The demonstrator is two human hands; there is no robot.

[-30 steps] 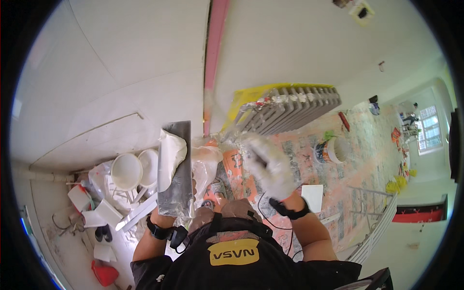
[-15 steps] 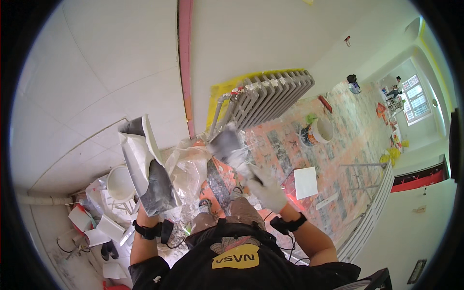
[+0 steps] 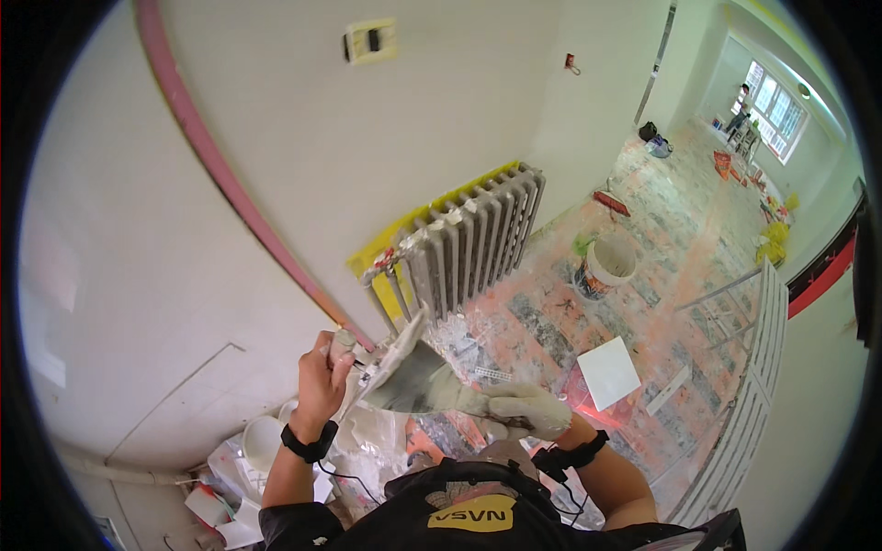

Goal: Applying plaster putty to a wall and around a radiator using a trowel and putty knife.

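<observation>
My bare left hand (image 3: 320, 390) is wrapped round the handle of a plastering trowel (image 3: 397, 347), seen nearly edge-on and caked with white filler. On my right hand (image 3: 528, 410) is a pale, smeared work glove, its fingers closed on the handle of a wide putty knife (image 3: 413, 381). The knife's dark metal blade carries streaks of filler and overlaps the trowel's lower part; whether the two touch I cannot tell. Both tools are held in front of my body, beside the white wall (image 3: 266, 303) with its pink strip (image 3: 197, 133).
A grey radiator (image 3: 473, 230) stands at the wall ahead. On the stained floor are a bucket (image 3: 608, 264), a white board (image 3: 608, 374) and a red brush head (image 3: 612, 203). A metal ladder (image 3: 749, 395) lies along the right. Far off, a person (image 3: 740, 106) is near a window.
The trowel has turned from broadside to nearly edge-on and moved right. The putty knife has swung down and in beside it. My view has shifted leftward along the wall.
</observation>
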